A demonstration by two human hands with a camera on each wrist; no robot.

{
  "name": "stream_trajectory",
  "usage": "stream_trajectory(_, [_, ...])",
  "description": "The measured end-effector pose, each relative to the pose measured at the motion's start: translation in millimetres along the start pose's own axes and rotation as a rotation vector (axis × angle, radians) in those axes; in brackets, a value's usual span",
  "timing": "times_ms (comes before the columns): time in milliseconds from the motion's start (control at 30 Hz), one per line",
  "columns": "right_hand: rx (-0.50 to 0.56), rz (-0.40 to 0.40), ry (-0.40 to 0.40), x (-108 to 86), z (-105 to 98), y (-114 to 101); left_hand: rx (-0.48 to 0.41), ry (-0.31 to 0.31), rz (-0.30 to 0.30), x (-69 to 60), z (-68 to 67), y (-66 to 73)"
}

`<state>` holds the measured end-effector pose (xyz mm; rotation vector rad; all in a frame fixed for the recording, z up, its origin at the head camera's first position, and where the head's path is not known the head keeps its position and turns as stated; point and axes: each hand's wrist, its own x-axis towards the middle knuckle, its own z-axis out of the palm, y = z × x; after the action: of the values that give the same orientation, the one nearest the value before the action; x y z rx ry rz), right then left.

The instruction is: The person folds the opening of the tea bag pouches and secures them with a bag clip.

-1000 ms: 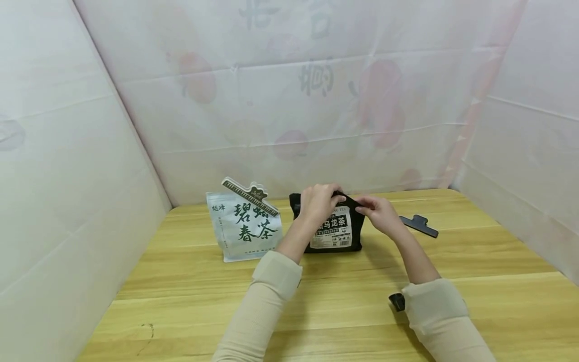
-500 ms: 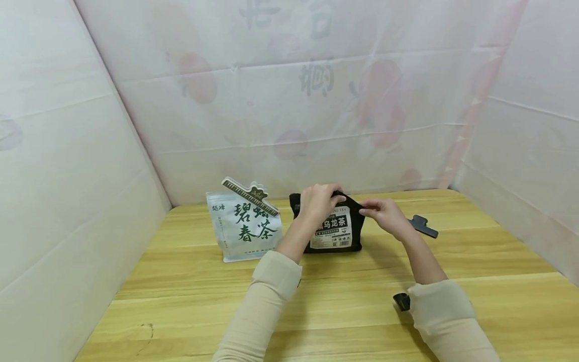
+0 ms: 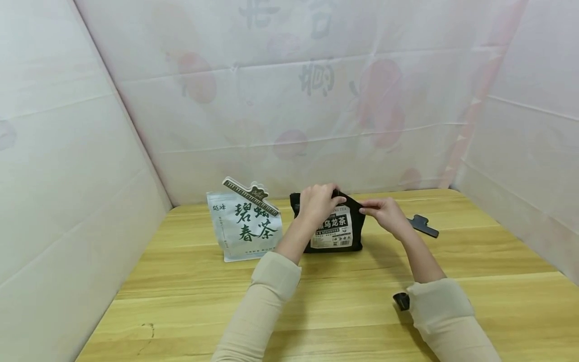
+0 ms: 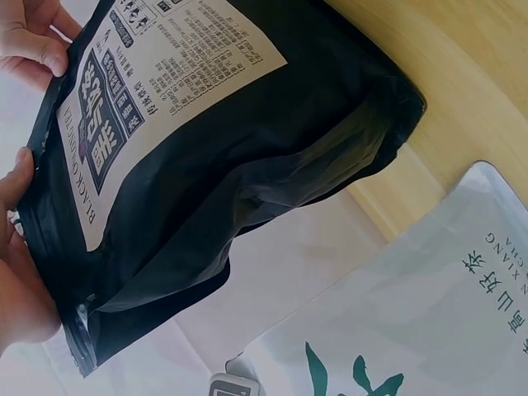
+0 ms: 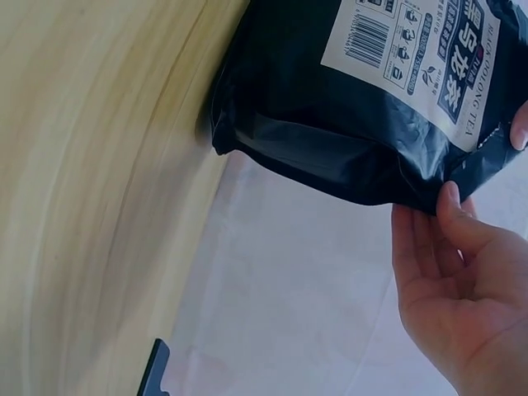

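Note:
A black bag of oolong tea (image 3: pixel 334 234) with a pale label stands upright on the wooden table. At its top edge my left hand (image 3: pixel 316 203) grips the folded rim, thumb on the label side. My right hand (image 3: pixel 386 216) pinches the bag's upper right corner between thumb and fingers, as the right wrist view also shows. In the left wrist view the bag's (image 4: pixel 214 157) gusseted side bulges out below the rim. Part of the label is hidden behind my left hand in the head view.
Left of the black bag stands a pale green tea bag (image 3: pixel 246 236), a patterned clip (image 3: pixel 251 196) slanting across its top corner. A black clip (image 3: pixel 425 226) lies on the table (image 3: pixel 203 311) beyond my right wrist. Fabric walls (image 3: pixel 271 110) enclose the back and sides.
My right hand has shifted slightly right and down at the bag's corner, covering more of the black clip. My left hand stays in place on the rim.

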<state>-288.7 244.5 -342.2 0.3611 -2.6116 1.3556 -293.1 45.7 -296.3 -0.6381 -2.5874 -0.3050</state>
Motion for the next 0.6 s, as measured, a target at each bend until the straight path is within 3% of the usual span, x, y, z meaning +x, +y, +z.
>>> stream_trajectory(267, [0.007,0.019,-0.023,-1.3,-0.7,-2.0,-0.026,0.0,0.006,-1.3,0.0,-2.1])
stream_trajectory(600, [-0.038,0.045,-0.091,-1.3,-6.9,-4.6,0.004,0.005,0.002,0.8,0.1,0.6])
